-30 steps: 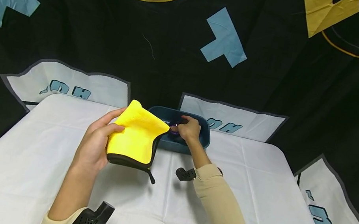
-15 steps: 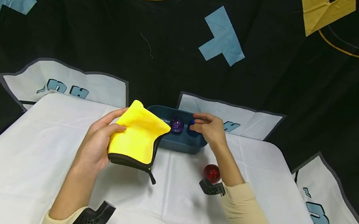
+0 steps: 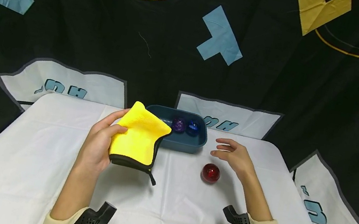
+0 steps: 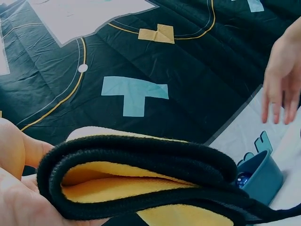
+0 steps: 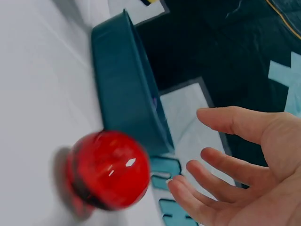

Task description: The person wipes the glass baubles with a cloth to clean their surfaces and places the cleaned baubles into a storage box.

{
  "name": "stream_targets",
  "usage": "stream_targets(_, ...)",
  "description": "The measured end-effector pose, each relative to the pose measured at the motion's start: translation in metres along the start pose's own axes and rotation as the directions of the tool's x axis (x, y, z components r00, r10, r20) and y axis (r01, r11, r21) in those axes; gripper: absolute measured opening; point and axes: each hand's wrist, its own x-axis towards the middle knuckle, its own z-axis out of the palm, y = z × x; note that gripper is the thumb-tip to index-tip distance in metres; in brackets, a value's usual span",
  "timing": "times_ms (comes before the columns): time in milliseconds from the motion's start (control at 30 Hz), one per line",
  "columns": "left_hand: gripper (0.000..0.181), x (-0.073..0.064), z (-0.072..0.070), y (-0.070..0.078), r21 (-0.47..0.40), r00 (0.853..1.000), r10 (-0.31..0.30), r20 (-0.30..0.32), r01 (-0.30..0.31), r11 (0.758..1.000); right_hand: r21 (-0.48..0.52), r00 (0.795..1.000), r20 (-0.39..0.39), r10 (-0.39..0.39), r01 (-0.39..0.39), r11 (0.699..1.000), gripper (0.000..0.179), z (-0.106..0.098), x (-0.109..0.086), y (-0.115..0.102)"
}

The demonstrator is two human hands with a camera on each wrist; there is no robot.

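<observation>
A folded yellow cloth (image 3: 139,137) with black edging and a small loop is gripped by my left hand (image 3: 98,143), thumb over its front. In the left wrist view the cloth's folded layers (image 4: 136,183) face the camera. My right hand (image 3: 236,156) holds nothing, its fingers loosely bent above the table, just behind a clear red ball (image 3: 210,173). In the right wrist view the red ball (image 5: 110,169) lies beside the fingers, apart from them. A purple ball (image 3: 178,125) and a blue ball (image 3: 193,128) sit side by side in a dark blue bin (image 3: 182,147).
The bin stands at the far middle of the white-covered table (image 3: 161,213), partly overlapped by the cloth in the head view. Behind the table hangs a black backdrop (image 3: 162,45) with pale blue and yellow patches.
My right hand has come out of the bin and moved right and nearer, holding nothing. The purple, blue and red balls now show plainly. The left hand and cloth stay nearly still.
</observation>
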Motion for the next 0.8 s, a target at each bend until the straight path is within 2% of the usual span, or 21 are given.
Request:
stream_targets(200, 0.05, 0.0, 0.0, 0.0, -0.003, 1.0, -0.003, -0.007, 0.003, 1.0, 0.039, 0.996, 0.08, 0.025, -0.028, 0.999, 0.063, -0.001, -0.007, 0.023)
stream_targets(400, 0.05, -0.001, 0.0, 0.0, -0.008, 1.0, -0.005, -0.002, 0.005, 1.0, 0.056, 0.987, 0.158, 0.032, -0.042, 0.998, 0.071, 0.001, -0.011, 0.036)
stream_targets(800, 0.05, 0.001, 0.002, -0.001, -0.004, 1.0, -0.005, -0.001, 0.005, 1.0, 0.063, 0.978, 0.209, 0.027, -0.041, 0.997, 0.073, 0.009, -0.011, 0.058)
